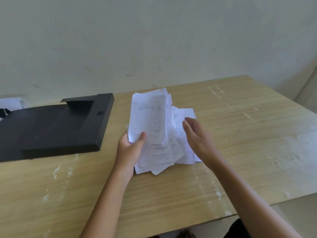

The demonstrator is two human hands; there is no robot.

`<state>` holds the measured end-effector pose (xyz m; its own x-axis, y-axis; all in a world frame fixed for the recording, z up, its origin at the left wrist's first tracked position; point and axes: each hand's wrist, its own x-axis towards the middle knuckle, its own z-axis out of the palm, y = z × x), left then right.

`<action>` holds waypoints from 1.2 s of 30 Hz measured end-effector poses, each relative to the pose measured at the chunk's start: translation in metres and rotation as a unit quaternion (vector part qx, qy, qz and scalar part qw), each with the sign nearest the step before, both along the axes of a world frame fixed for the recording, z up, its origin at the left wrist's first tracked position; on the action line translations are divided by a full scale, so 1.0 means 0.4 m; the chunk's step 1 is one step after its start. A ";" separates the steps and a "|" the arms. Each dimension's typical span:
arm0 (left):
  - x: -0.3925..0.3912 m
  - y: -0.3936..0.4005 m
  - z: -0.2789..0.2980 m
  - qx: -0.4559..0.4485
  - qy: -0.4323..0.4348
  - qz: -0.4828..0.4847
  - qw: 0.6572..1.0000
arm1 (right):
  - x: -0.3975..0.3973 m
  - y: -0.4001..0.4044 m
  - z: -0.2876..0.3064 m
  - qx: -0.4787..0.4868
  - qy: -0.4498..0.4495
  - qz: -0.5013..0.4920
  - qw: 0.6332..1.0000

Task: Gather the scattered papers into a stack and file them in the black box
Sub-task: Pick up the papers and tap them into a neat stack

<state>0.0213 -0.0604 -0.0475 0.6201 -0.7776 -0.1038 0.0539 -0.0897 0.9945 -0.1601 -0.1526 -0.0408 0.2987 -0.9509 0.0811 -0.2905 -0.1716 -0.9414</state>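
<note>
While the left hand grips the lower edge of a sheaf of papers, thumb pressed on the top printed form and fingers hidden beneath, the sheaf tilts up off the wooden surface. More loose sheets lie fanned under and beside it, near the middle of the surface. The right hand hovers just right of the sheaf, fingers spread and holding nothing. The black box lies open and flat at the left, apart from the papers.
</note>
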 end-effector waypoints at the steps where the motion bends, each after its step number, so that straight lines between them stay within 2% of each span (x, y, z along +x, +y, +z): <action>1: 0.003 0.004 0.001 -0.010 -0.003 -0.008 1.000 | 0.017 -0.002 0.012 0.042 -0.033 0.032 0.998; 3: 0.010 0.013 0.003 -0.017 -0.021 -0.040 0.999 | 0.048 -0.004 0.033 0.113 -0.103 0.078 0.985; 5: 0.016 0.024 0.005 -0.010 -0.044 -0.088 0.995 | 0.072 -0.011 0.041 0.114 -0.146 0.085 0.979; 10: 0.026 0.035 0.018 -0.012 -0.021 -0.099 0.995 | 0.109 -0.012 0.031 0.023 -0.083 0.072 0.994; 14: 0.030 0.035 -0.001 -0.014 -0.052 -0.054 0.997 | 0.106 -0.027 0.001 0.020 -0.016 0.101 0.995; 19: 0.021 0.029 -0.002 -0.061 -0.105 -0.054 0.991 | 0.097 -0.012 0.014 0.100 -0.113 0.142 0.978; 25: -0.002 0.006 0.039 -0.144 -0.157 -0.058 0.975 | 0.129 0.001 0.079 0.041 -0.211 0.071 0.974; 29: 0.008 -0.010 0.054 -0.174 -0.189 -0.051 0.965 | 0.142 0.007 0.133 -0.035 -0.227 0.085 0.970; 32: 0.005 -0.019 0.045 -0.199 -0.236 -0.050 0.950 | 0.140 0.013 0.139 -0.050 -0.221 0.106 0.968; 34: 0.004 -0.022 0.016 -0.177 -0.242 -0.050 0.953 | 0.131 0.013 0.121 -0.047 -0.202 0.116 0.971; 36: 0.007 -0.017 -0.014 -0.107 -0.242 -0.042 0.963 | 0.121 0.011 0.089 -0.034 -0.178 0.126 0.975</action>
<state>0.0239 -0.0673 -0.0530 0.4892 -0.7986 0.3507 -0.4195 0.1370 0.8973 -0.1118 -0.1484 -0.0052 0.4638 -0.8399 0.2820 0.1126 -0.2599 -0.9591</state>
